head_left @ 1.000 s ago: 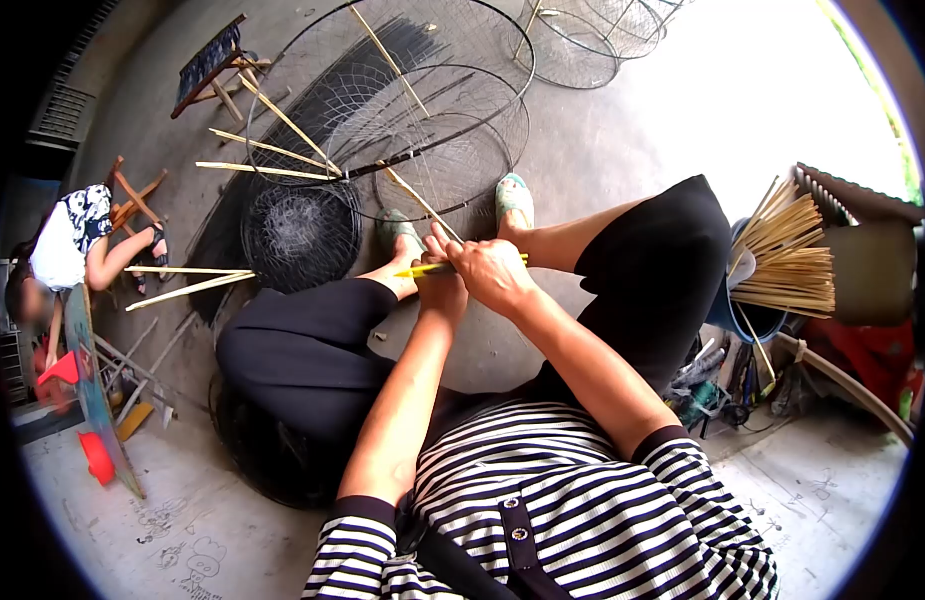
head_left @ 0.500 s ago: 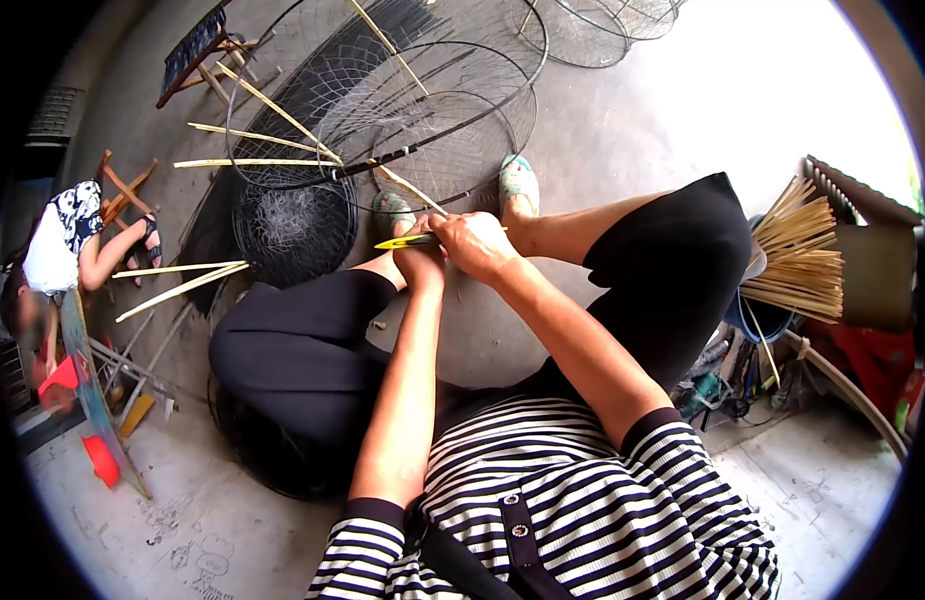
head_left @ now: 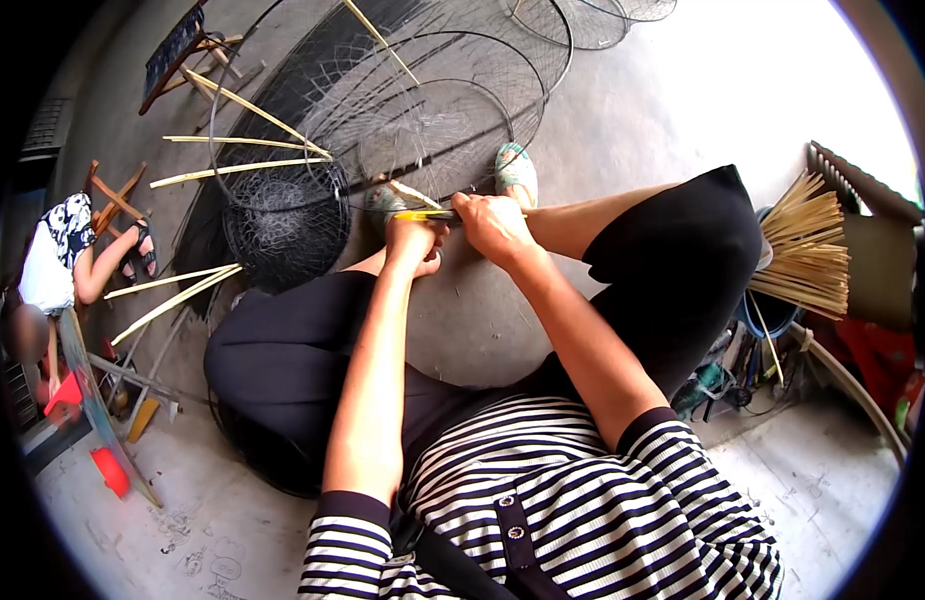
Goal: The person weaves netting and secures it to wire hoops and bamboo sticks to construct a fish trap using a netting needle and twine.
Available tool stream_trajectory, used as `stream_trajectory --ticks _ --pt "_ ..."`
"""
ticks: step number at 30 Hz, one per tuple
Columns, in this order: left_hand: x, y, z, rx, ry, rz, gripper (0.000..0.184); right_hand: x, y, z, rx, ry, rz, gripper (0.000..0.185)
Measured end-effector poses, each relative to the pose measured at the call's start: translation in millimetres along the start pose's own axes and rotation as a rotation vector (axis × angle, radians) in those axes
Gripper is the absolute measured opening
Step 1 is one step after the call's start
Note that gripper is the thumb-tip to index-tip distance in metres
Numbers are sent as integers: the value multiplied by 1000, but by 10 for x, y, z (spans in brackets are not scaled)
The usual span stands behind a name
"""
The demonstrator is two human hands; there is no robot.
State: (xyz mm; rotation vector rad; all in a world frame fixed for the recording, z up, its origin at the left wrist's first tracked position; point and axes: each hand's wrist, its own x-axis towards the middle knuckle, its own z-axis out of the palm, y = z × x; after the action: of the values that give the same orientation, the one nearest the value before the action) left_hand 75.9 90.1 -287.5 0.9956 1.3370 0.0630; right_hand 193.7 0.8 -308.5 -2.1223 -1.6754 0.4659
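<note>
While both our hands meet in front of our knees, the slim yellow and black tool lies across between them, its long axis running nearly from left to right. Its yellow end points toward our left side and is at our left hand, so this is the nearer hand to that end. The left fingers are curled closed around the tool. Our right hand is also closed on it, toward the opposite end, and a small yellow part shows just beyond this hand. The fingers hide much of the grip, so we cannot tell how firmly each one presses.

A thin pale wooden stick lies just ahead of the hands. It slants from the far left down to the gap between them, thus it meets the tool at an angle; whether any finger holds its near end, we cannot tell. The large round net with black hoops is directly beyond, and spreads more to the left. Well apart on our right, many pale wooden sticks stand in a blue bucket.
</note>
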Motion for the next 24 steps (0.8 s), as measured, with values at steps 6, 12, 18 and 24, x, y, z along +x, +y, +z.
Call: stream_trajectory --ticks 6,12,18,24 --pt "174 108 -142 281 -331 142 4 -58 199 145 50 32 63 7" --pt "470 -345 -19 -513 -84 -79 14 -98 -30 212 121 3 148 20" --pt "143 -168 298 -770 94 -48 11 32 -157 112 155 -7 230 31" --pt "186 -273 386 -822 185 55 16 49 -169 148 238 87 258 26"
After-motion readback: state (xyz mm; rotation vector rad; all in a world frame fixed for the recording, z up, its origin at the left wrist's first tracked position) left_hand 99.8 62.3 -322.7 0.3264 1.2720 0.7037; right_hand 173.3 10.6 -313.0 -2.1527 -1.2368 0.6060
